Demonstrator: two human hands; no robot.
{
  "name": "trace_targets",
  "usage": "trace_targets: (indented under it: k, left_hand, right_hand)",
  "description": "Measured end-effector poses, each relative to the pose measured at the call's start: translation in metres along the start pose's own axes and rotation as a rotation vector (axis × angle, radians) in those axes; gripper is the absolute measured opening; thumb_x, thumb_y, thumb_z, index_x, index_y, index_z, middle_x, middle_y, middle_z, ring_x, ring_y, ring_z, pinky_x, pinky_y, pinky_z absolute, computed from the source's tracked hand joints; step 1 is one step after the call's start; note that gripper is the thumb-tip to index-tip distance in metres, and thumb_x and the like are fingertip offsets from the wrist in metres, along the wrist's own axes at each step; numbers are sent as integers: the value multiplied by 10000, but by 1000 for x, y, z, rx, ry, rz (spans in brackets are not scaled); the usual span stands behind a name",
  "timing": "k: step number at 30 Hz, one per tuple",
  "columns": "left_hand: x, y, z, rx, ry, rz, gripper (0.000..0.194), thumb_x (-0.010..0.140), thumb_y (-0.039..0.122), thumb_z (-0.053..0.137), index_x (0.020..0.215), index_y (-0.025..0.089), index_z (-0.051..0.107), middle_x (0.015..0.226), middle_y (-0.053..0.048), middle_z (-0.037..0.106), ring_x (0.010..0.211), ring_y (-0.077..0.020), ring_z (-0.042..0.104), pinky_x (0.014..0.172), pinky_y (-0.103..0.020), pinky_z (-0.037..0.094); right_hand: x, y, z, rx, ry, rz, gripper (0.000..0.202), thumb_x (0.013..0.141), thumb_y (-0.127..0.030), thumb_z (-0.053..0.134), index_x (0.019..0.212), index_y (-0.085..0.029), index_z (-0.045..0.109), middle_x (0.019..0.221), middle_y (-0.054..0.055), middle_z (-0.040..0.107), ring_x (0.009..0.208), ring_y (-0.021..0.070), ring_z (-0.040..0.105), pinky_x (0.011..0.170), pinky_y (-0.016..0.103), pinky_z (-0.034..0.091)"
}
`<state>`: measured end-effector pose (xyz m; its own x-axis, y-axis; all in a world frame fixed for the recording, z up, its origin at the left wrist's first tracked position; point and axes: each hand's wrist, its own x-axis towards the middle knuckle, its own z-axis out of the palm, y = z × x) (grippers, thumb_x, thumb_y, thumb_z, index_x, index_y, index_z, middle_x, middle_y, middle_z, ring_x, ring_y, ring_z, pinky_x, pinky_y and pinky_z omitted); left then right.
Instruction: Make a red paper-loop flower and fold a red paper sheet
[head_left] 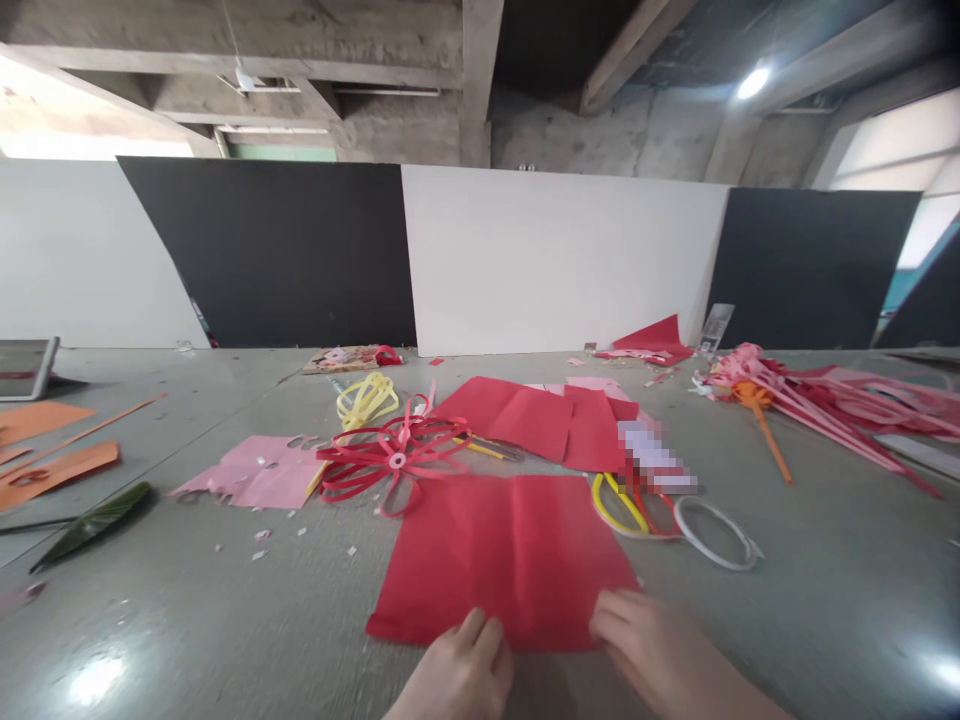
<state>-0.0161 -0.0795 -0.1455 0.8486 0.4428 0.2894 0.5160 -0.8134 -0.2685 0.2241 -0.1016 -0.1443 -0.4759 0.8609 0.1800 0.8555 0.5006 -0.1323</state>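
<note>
A creased red paper sheet (517, 550) lies flat in front of me, with a fold line down its middle. At its near edge, left of centre, my left hand (469, 660) is closed, its curled fingers gripping the edge. My right hand (637, 640), slightly blurred, closes on the sheet's near right corner. Fingertips of both hands are partly hidden. Just beyond the sheet sits a looped red paper-strip flower (397, 460) with a pale centre. More red sheets (525, 415) lie overlapping behind it.
Left are a pink cut sheet (259, 472), yellow loops (367, 400), orange pieces (64, 475) and a dark green leaf (97, 525). Right are a white cord loop (720, 535), a yellow loop (619, 505) and a pink strip bundle (757, 375). Panels (562, 265) stand behind.
</note>
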Motion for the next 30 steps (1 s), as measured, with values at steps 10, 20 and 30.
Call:
trace_targets:
  k: [10, 20, 30]
  left_hand:
    - [2, -1, -3, 14, -20, 16, 93, 695, 98, 634, 698, 147, 554, 680, -4, 572, 589, -164, 540, 435, -241, 413]
    - [5, -7, -13, -49, -144, 23, 91, 713, 104, 636, 705, 147, 556, 714, -7, 582, 609, -166, 539, 449, -248, 411]
    - [9, -10, -21, -148, -313, -9, 74, 761, 79, 558, 751, 152, 567, 784, -31, 593, 692, -176, 550, 528, -249, 440]
  right_hand:
    - [-5, 8, -6, 14, -70, 99, 278, 587, 59, 475, 670, -181, 589, 694, -4, 615, 645, 149, 588, 554, 232, 342]
    - [-10, 16, -5, 26, -22, 189, 272, 611, 40, 497, 649, -200, 619, 758, 12, 616, 660, 138, 592, 543, 207, 366]
    - [-7, 22, -9, 54, -125, 190, 257, 672, 25, 490, 673, -200, 614, 705, -6, 629, 648, 135, 596, 524, 208, 317]
